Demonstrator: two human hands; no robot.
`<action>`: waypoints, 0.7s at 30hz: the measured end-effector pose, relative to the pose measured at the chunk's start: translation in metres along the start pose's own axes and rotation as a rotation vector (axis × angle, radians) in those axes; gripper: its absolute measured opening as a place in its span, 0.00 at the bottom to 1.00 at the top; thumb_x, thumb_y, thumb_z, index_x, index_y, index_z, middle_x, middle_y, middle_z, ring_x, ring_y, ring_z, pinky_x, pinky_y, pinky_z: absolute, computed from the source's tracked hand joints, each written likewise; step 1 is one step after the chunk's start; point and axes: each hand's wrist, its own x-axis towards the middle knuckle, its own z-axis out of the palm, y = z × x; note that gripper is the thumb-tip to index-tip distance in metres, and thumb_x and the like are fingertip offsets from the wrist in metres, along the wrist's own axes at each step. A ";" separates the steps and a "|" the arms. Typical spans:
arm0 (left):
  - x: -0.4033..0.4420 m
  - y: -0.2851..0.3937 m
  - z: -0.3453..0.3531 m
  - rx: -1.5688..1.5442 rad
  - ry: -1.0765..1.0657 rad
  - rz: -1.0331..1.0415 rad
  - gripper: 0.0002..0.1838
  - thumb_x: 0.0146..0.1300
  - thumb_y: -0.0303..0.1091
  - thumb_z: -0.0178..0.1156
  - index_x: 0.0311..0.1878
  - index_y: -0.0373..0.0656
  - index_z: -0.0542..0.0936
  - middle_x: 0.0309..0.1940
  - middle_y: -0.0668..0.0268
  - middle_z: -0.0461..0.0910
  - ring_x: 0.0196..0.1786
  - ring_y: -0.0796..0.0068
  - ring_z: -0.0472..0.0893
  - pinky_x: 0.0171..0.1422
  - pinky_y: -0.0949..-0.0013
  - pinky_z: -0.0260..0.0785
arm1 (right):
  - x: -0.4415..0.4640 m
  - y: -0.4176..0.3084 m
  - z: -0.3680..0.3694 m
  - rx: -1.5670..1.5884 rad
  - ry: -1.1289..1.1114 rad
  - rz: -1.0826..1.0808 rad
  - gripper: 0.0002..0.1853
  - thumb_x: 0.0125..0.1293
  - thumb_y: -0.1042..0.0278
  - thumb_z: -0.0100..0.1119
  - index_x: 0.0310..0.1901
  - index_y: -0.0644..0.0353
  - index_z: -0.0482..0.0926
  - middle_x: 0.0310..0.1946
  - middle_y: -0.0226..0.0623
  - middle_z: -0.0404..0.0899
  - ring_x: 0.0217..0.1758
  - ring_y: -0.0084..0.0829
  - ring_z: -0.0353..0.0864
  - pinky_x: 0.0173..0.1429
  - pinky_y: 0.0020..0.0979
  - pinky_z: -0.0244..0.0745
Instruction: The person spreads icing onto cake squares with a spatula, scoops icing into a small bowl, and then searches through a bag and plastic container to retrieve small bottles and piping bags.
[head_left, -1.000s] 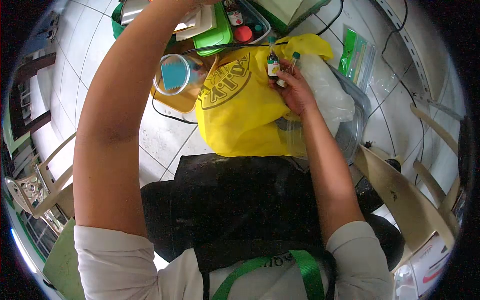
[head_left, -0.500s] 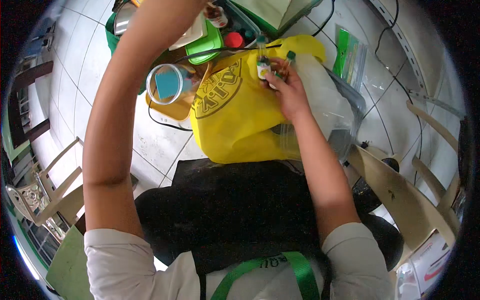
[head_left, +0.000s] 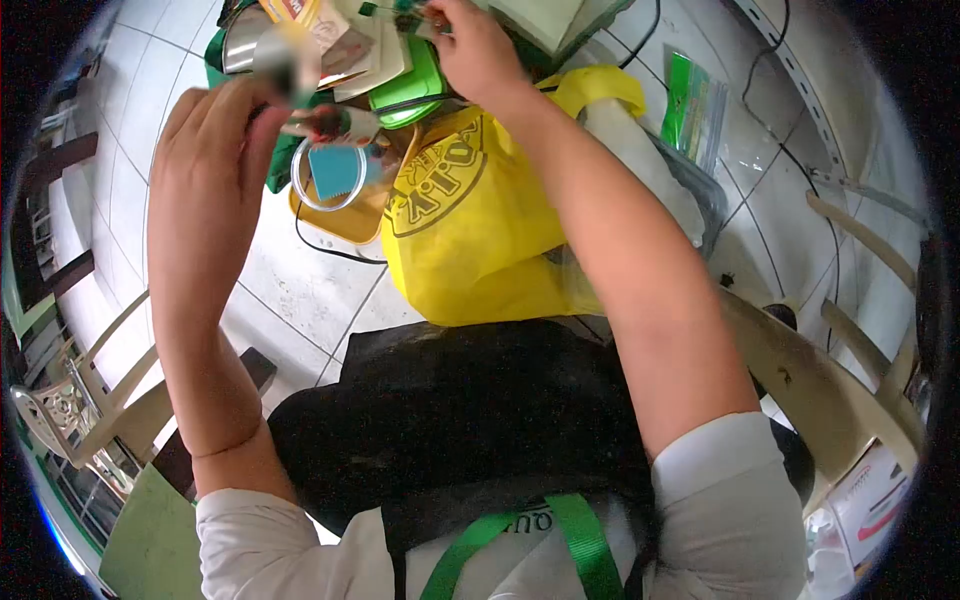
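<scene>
My left hand [head_left: 215,135] is raised at the left, its fingers closed around a small bottle [head_left: 345,124] with a pale label and reddish-brown contents. That bottle is tilted sideways above an open clear jar [head_left: 300,190] with a teal piece inside. Up at the top, my right hand [head_left: 470,48] grips small green-capped bottles [head_left: 408,20] over the heap of containers. The fingers partly cover them, so their number is unclear. Just below that hand lies a bright green lid [head_left: 410,92].
A yellow bag [head_left: 480,240] with dark lettering stands in front of my lap. Beside it is a clear plastic bin [head_left: 708,215]. A green-edged zip bag [head_left: 693,115] lies on the tiled floor. Plastic chairs [head_left: 830,370] stand on the right, and black cables cross the floor.
My right hand has moved up and left, carrying the green-capped bottles from above the yellow bag to the containers. My left hand has drawn back down and left, now with a small bottle.
</scene>
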 end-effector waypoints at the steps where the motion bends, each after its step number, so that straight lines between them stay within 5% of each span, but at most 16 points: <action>1: -0.003 -0.001 0.001 -0.018 -0.025 -0.020 0.07 0.67 0.32 0.58 0.39 0.37 0.76 0.33 0.58 0.79 0.39 0.57 0.75 0.44 0.58 0.68 | 0.003 -0.009 -0.003 -0.130 -0.101 0.095 0.17 0.70 0.72 0.54 0.59 0.59 0.70 0.50 0.50 0.78 0.52 0.51 0.78 0.53 0.46 0.74; 3: -0.004 -0.003 0.004 -0.062 -0.026 -0.027 0.07 0.67 0.32 0.58 0.39 0.37 0.76 0.33 0.58 0.79 0.38 0.57 0.75 0.44 0.58 0.68 | 0.003 -0.009 0.008 -0.309 -0.122 0.202 0.21 0.71 0.69 0.54 0.64 0.54 0.66 0.56 0.50 0.75 0.55 0.50 0.77 0.56 0.49 0.73; 5: -0.003 -0.004 0.008 -0.106 -0.024 -0.026 0.07 0.67 0.31 0.58 0.39 0.37 0.76 0.33 0.58 0.78 0.38 0.57 0.75 0.43 0.58 0.68 | -0.003 0.012 0.028 -0.219 0.120 0.068 0.18 0.66 0.71 0.60 0.55 0.60 0.69 0.45 0.41 0.80 0.50 0.43 0.80 0.56 0.42 0.76; 6: -0.002 -0.004 0.010 -0.115 -0.013 -0.014 0.06 0.67 0.31 0.58 0.39 0.37 0.76 0.33 0.58 0.78 0.38 0.57 0.75 0.43 0.58 0.68 | -0.007 0.013 0.029 -0.124 0.197 0.012 0.15 0.65 0.69 0.58 0.51 0.60 0.69 0.46 0.47 0.78 0.51 0.50 0.78 0.58 0.47 0.73; 9: 0.000 -0.002 0.010 -0.146 -0.008 -0.004 0.06 0.67 0.30 0.58 0.39 0.37 0.76 0.33 0.57 0.78 0.38 0.56 0.75 0.43 0.58 0.68 | -0.015 0.017 0.031 -0.212 0.253 -0.075 0.16 0.65 0.69 0.59 0.52 0.61 0.69 0.47 0.46 0.78 0.52 0.47 0.78 0.59 0.45 0.71; 10: -0.001 -0.001 0.009 -0.169 -0.019 -0.012 0.06 0.67 0.30 0.58 0.39 0.37 0.76 0.34 0.57 0.78 0.38 0.56 0.75 0.43 0.57 0.68 | -0.017 0.019 0.030 -0.219 0.219 -0.112 0.13 0.61 0.73 0.57 0.47 0.64 0.73 0.46 0.53 0.77 0.51 0.55 0.74 0.56 0.50 0.70; 15: -0.005 0.002 0.012 -0.191 -0.051 0.001 0.05 0.66 0.29 0.60 0.39 0.36 0.76 0.35 0.57 0.79 0.40 0.55 0.76 0.46 0.58 0.69 | -0.027 0.014 0.019 -0.223 0.181 -0.137 0.14 0.58 0.79 0.49 0.48 0.66 0.72 0.48 0.54 0.75 0.52 0.56 0.74 0.58 0.50 0.69; 17: -0.005 0.006 0.011 -0.193 -0.046 0.009 0.05 0.65 0.28 0.60 0.39 0.36 0.76 0.35 0.57 0.79 0.41 0.55 0.76 0.46 0.58 0.69 | -0.038 0.002 0.016 -0.126 0.364 -0.226 0.16 0.59 0.82 0.51 0.51 0.65 0.71 0.49 0.47 0.74 0.56 0.51 0.72 0.61 0.44 0.70; 21: -0.017 0.015 0.012 -0.258 -0.132 0.082 0.06 0.61 0.26 0.62 0.39 0.36 0.77 0.35 0.57 0.78 0.42 0.54 0.76 0.48 0.57 0.69 | -0.093 -0.069 -0.023 0.343 -0.086 -0.157 0.18 0.62 0.80 0.51 0.55 0.61 0.70 0.51 0.45 0.74 0.56 0.43 0.76 0.61 0.38 0.71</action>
